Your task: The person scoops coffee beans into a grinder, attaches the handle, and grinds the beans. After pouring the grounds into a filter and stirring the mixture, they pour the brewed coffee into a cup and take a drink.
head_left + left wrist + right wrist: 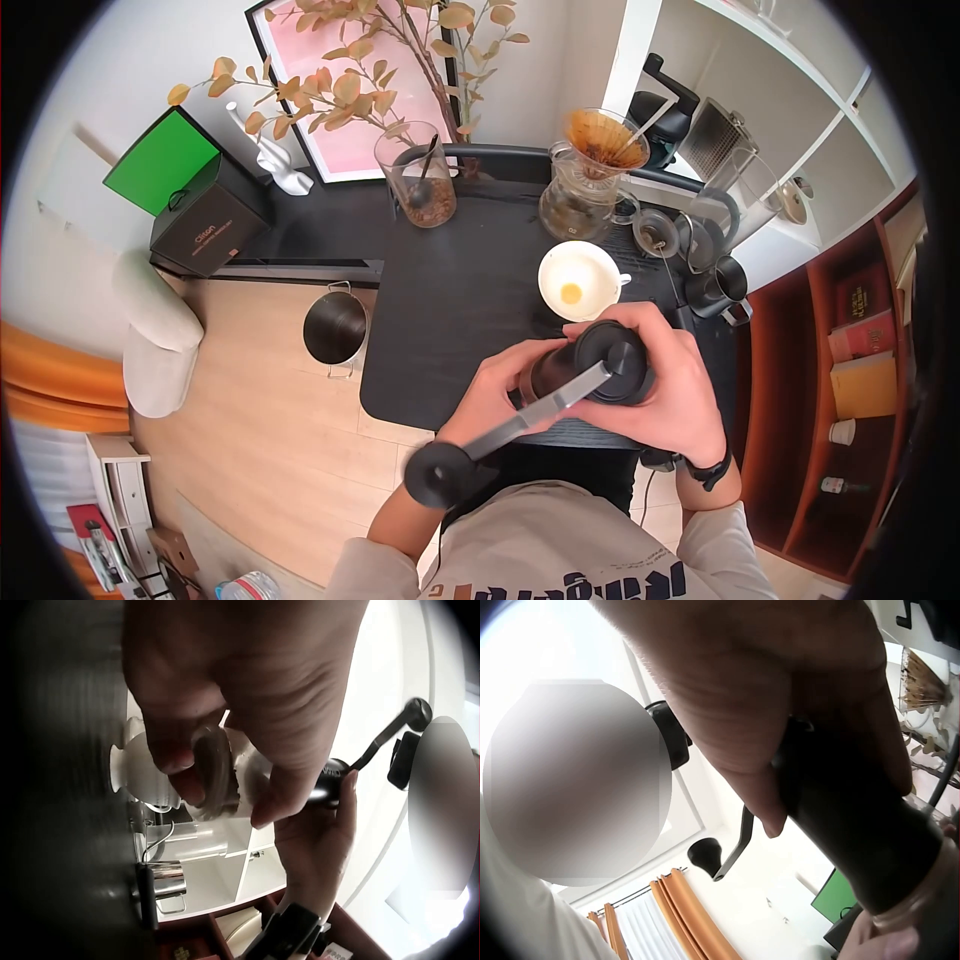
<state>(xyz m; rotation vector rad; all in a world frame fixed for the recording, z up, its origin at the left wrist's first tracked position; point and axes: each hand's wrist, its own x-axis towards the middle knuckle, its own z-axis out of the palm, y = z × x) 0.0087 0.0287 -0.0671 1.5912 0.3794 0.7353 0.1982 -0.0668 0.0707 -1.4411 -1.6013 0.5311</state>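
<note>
A black hand grinder [612, 352] with a metal crank and a round black knob [440, 474] is held above the table's front edge. The right hand [672, 385] grips its black upper body, fingers curled round it; in the right wrist view this hand [780, 697] covers part of the black body [862, 825]. Round the lower, clear part [217, 772] curl the fingers of the left hand [247, 690], also seen in the head view [495, 390]. Just beyond the grinder stands a white cup [580, 280] with something yellowish inside.
Behind the cup, a glass server [575, 200] carries a dripper with a brown filter [605, 140]. Metal pitcher [717, 287] and lidded glassware stand at the right of the black table [450, 290]. A glass vase [420, 185] is at the back, a metal bin [335, 327] on the floor.
</note>
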